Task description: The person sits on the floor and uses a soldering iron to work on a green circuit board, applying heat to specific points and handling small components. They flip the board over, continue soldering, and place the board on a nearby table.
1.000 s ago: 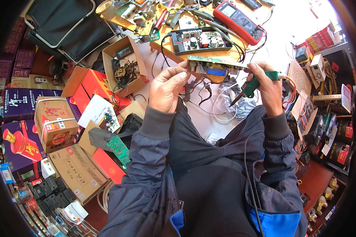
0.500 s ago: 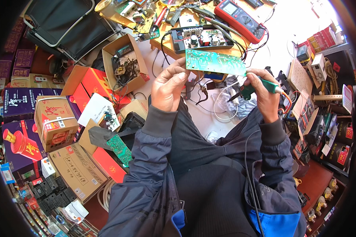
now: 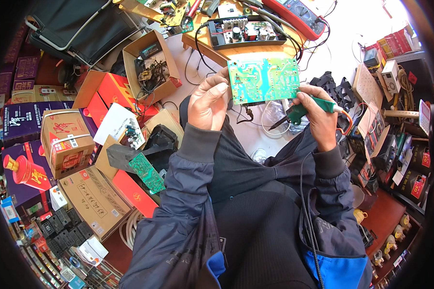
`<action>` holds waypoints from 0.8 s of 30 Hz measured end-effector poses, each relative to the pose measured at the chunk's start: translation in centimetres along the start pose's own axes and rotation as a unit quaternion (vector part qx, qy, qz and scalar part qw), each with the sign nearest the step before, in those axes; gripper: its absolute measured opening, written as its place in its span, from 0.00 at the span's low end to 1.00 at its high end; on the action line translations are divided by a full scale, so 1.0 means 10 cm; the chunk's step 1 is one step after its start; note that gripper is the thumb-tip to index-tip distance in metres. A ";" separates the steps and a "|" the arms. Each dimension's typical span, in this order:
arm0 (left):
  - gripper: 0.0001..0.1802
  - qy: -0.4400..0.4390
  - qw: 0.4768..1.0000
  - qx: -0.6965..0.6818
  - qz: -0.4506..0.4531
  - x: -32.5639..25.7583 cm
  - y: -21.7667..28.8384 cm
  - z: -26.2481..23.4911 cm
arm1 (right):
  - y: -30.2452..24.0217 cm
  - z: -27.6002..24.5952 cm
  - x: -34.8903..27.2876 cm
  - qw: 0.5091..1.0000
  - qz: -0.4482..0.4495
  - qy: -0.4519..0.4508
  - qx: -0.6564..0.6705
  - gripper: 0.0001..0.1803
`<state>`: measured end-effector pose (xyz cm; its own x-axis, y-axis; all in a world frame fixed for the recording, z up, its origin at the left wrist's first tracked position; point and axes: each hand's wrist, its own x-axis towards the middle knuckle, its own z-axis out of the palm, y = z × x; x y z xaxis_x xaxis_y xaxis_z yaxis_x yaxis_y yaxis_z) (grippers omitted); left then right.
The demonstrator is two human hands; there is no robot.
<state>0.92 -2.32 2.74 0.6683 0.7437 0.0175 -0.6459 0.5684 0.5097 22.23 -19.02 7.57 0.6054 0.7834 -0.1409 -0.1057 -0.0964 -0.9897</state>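
Note:
A green circuit board [image 3: 264,81] is held up in front of my lap, its solder side with shiny traces facing me. My left hand [image 3: 208,100] is closed on the board's left edge between thumb and fingers. On the other side, my right hand [image 3: 318,115] grips a green corded hand tool [image 3: 298,113], whose dark pointed tip slants down to the left below the board. The thumb and fingertips of that hand also meet the board's lower right corner. A cable leaves the tool's back end on the right.
Ahead, a wooden table [image 3: 212,54] carries an open black case [image 3: 246,34] with electronics and a red multimeter [image 3: 296,17]. Cartons stand at my left, including an open box [image 3: 152,72] of cables. Another green board [image 3: 147,173] lies by my left sleeve. Shelves of parts line the right.
The circuit board has tilted to face me more squarely, so more of its surface shows. Its lower edge has dropped. Both hands still hold their places on it, and the tool has shifted slightly left.

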 end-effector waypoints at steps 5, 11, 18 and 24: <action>0.08 0.012 1.000 -0.008 -0.003 0.05 0.03 0.04 | -0.08 0.01 0.01 0.999 0.015 0.016 -0.044 0.13; 0.08 0.017 1.000 -0.014 0.004 0.06 0.02 0.06 | -0.07 0.04 0.01 0.998 0.023 0.031 -0.050 0.13; 0.08 0.030 0.999 -0.018 0.002 0.08 0.02 0.06 | -0.07 0.07 0.04 0.999 0.014 0.038 -0.031 0.13; 0.07 0.031 0.999 -0.007 0.006 0.21 0.03 0.08 | -0.09 0.10 0.11 0.997 0.003 0.048 -0.054 0.13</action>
<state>2.43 -0.81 3.64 0.6369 0.7704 -0.0298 -0.6586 0.5637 0.4985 22.15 -17.45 8.30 0.6782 0.7207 -0.1436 -0.0273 -0.1706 -0.9850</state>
